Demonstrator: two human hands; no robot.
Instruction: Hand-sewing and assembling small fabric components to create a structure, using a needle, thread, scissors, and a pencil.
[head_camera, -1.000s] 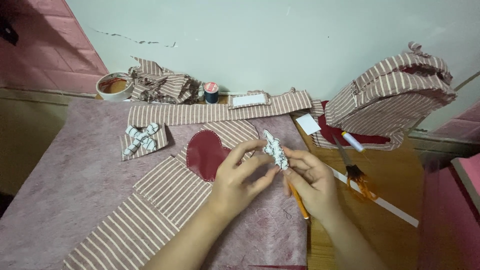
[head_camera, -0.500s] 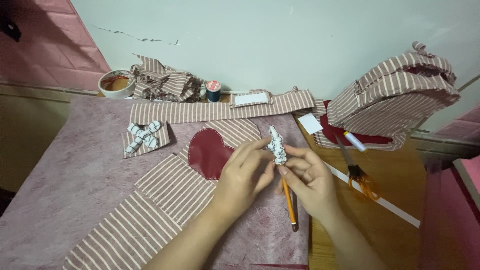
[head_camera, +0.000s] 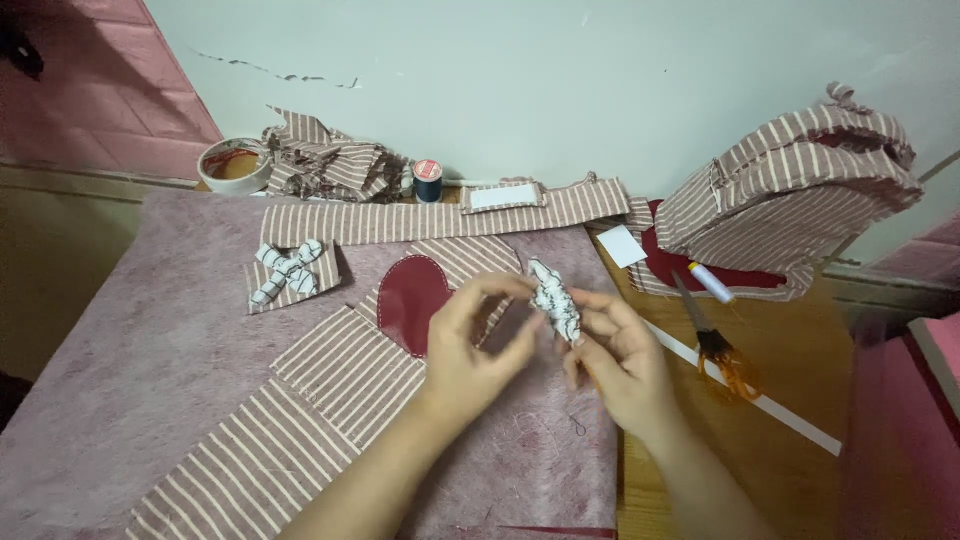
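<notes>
My right hand (head_camera: 622, 352) pinches the lower end of a small roll of white, dark-striped fabric (head_camera: 553, 297) and holds it upright above the pink felt mat (head_camera: 140, 350). To its left, my left hand (head_camera: 468, 342) is curved into an open C. Its forefinger tip touches the top of the roll and its thumb stays apart below. Under my left hand lies a dark red rounded fabric piece (head_camera: 412, 298) on red-and-white striped fabric panels (head_camera: 350, 370).
A striped bow (head_camera: 288, 270) lies at the left, with a long striped strip (head_camera: 440, 220) behind it. By the wall stand a tape roll (head_camera: 232, 165), a thread spool (head_camera: 428, 181) and a fabric heap. Orange-handled scissors (head_camera: 716, 342), a white strip (head_camera: 770, 408) and a striped bag shape (head_camera: 790, 195) are at the right.
My left hand has loosened from a pinch into an open curve beside the roll. The orange pencil seen under my right hand earlier no longer shows.
</notes>
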